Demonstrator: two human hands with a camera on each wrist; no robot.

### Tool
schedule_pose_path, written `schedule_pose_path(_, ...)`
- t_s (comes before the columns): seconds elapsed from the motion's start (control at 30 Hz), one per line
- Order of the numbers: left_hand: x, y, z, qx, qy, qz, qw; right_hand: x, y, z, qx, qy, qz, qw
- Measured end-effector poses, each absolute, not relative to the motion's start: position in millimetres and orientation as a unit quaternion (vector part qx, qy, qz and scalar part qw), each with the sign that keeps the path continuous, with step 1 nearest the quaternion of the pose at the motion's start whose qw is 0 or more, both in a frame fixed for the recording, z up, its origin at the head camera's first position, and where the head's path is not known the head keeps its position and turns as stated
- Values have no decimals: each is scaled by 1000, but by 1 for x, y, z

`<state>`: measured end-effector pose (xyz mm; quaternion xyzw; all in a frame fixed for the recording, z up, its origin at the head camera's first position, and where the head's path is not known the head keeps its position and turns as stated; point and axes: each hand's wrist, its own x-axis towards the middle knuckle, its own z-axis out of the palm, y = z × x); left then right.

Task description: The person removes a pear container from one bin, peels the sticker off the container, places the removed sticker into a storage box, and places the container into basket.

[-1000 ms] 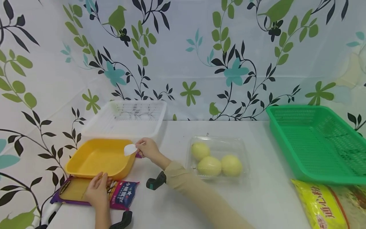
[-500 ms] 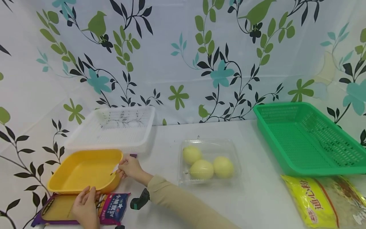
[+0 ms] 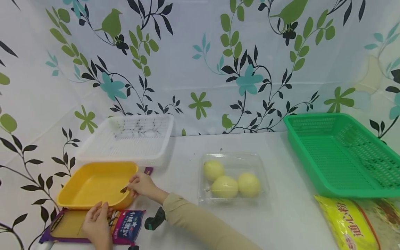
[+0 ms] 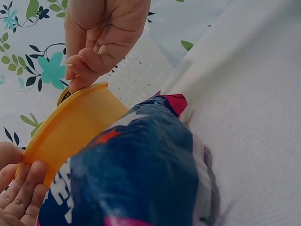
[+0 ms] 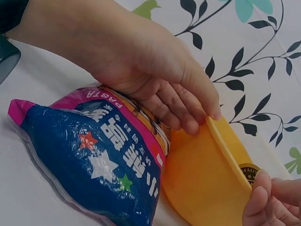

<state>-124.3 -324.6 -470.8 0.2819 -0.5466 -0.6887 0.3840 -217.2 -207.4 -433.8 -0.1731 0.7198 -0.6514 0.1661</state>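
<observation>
The yellow plastic basin (image 3: 93,184) stands tilted at the left, its near side over a blue and purple pasta bag (image 3: 128,225). My left hand (image 3: 97,222) pinches the basin's near rim, thumb on the rim and fingers below it, as the right wrist view shows. At the right end my right hand (image 3: 144,184) pinches a round black-and-gold sticker (image 5: 249,172) against the inside of the rim. My fingertips cover part of the sticker. In the left wrist view, the pasta bag (image 4: 136,169) hides much of the basin's outer wall.
Behind the basin is a white perforated basket (image 3: 131,142). A clear box (image 3: 232,163) with three pale yellow round fruits sits mid-table. A green basket (image 3: 340,166) stands at the right, above a yellow food bag (image 3: 347,218). Patterned cloth (image 3: 200,62) hangs behind.
My right hand has moved down and left to the basin's rim with the sticker. Its white back faced the camera before; the dark face shows now. My left hand stays by the near rim.
</observation>
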Motion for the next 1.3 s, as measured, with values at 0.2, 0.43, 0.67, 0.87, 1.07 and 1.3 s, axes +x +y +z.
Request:
schedule_pose_path(0.2, -124, -324, -468, 279, -555, -678, 394, -219, -202, -430, -214, 716, -645, 160)
schedule_pose_path(0.43, -130, -322, -466, 241, -575, -664, 412, -222, -185, -420, -218, 716, -648, 139)
schedule_pose_path(0.67, -124, -317, -467, 258, -616, -629, 398, -214, -154, -413, -254, 695, -659, 134)
schedule_pose_path(0.87, -130, -320, -472, 230, -609, -628, 426, -209, -120, -396, -274, 681, -665, 136)
schedule_pose_path(1.07, -145, -322, -478, 109, -624, -640, 435, -207, -66, -376, -289, 678, -662, 134)
schedule_pose_path(1.3, -136, -248, -393, 18, -670, -673, 314, -209, 28, -351, -264, 702, -655, 97)
